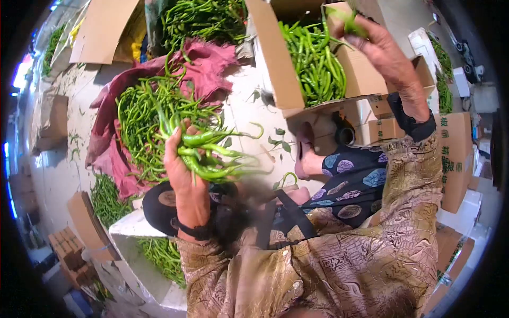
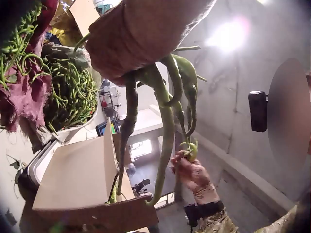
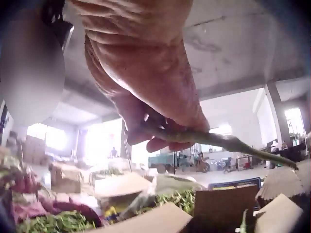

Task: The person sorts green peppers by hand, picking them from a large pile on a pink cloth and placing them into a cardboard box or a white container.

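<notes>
My left hand (image 1: 188,183) grips a loose bunch of long green peppers (image 1: 212,153) above the pepper heap (image 1: 140,122) on the red cloth (image 1: 212,63); in the left wrist view several peppers (image 2: 166,141) hang from that hand (image 2: 141,34). My right hand (image 1: 389,55) is raised at the right edge of an open cardboard box (image 1: 278,69) that holds many green peppers (image 1: 315,63). It pinches a green pepper (image 1: 344,21), seen in the right wrist view as a pepper (image 3: 228,141) sticking out past the fingers of the hand (image 3: 141,63).
A sack of peppers (image 1: 204,21) stands behind the cloth. A white foam box (image 1: 130,225) with peppers is at the lower left. Stacked cartons (image 1: 456,159) stand on the right. Loose leaves (image 1: 281,140) lie on the floor near a foot (image 1: 310,159).
</notes>
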The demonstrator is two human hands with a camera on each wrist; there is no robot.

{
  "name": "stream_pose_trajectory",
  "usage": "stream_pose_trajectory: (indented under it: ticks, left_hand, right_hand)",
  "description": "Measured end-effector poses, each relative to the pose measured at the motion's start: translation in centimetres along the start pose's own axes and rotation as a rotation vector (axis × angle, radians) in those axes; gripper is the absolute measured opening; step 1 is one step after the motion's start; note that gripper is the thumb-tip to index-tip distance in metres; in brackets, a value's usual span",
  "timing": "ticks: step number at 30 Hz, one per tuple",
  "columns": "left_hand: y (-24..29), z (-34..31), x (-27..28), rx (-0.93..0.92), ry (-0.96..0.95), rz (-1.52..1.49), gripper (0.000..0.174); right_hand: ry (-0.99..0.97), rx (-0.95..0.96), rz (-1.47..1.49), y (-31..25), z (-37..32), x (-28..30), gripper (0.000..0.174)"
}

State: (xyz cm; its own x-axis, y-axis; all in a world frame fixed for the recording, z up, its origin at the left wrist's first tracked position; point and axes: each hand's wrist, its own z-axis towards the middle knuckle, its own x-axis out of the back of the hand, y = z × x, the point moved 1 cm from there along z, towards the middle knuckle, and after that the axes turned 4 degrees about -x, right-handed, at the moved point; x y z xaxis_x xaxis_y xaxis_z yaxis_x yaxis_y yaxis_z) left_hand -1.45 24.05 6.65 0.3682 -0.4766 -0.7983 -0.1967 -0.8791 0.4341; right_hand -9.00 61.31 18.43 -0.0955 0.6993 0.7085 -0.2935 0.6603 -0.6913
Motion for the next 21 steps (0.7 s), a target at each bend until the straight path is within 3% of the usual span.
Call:
stream_pose_trajectory:
  ticks: [1, 2, 5, 7, 8, 10, 14, 16, 17, 19, 20, 21]
  left_hand:
    - [0.0, 0.2, 0.2, -0.003, -0.033, 0.025, 0.027]
    - [0.0, 0.2, 0.3, -0.012, -0.059, 0.053, 0.029]
    - [-0.3, 0.0, -0.4, -0.004, 0.002, 0.036, 0.03]
    - [-0.3, 0.1, -0.1, 0.03, -0.02, -0.016, 0.028]
    - [-0.4, 0.0, -0.4, 0.04, 0.005, -0.027, 0.027]
    - [-0.8, -0.1, -0.5, 0.053, 0.036, -0.016, 0.026]
    - [-1.1, -0.5, -0.8, 0.076, 0.049, 0.009, 0.027]
    - [-1.3, -0.5, -0.5, 0.092, 0.015, -0.048, 0.026]
    - [-1.4, -0.4, -0.1, 0.101, -0.014, -0.065, 0.025]
    - [-1.2, -0.4, 0.6, 0.129, -0.09, -0.107, 0.023]
    - [-1.1, -0.5, 0.5, 0.125, -0.09, -0.11, 0.023]
    - [-1.2, -0.5, 0.3, 0.077, -0.015, -0.065, 0.022]
  right_hand:
    - [-0.073, 0.034, -0.323, 2.0, -0.2, -0.5, 0.028]
    - [-0.119, 0.197, -0.642, 4.9, -0.9, -0.9, 0.03]
    - [-0.194, 0.213, -0.792, 2.1, -4.6, -3.6, 0.03]
    - [-0.03, 0.294, -0.569, -0.2, -5.7, -5.1, 0.029]
    - [-0.261, -0.029, -0.255, -2.7, -4.9, -5.8, 0.027]
    - [-0.445, -0.17, 0.14, -5.3, -5.4, -8.3, 0.026]
    - [-0.703, -0.047, 0.312, -7.8, -6.5, -14.4, 0.047]
    - [-1.058, -0.623, 0.553, -10.6, -5.6, -15.1, 0.06]
    - [-1.069, -0.619, 0.548, -9.9, -6.2, -16.1, 0.06]
    - [-0.834, -0.109, 0.78, -9.0, -7.0, -18.3, 0.065]
    - [-0.839, -0.107, 0.778, -9.2, -7.0, -18.0, 0.065]
    - [-0.893, -0.34, 0.846, -9.6, -6.8, -17.4, 0.063]
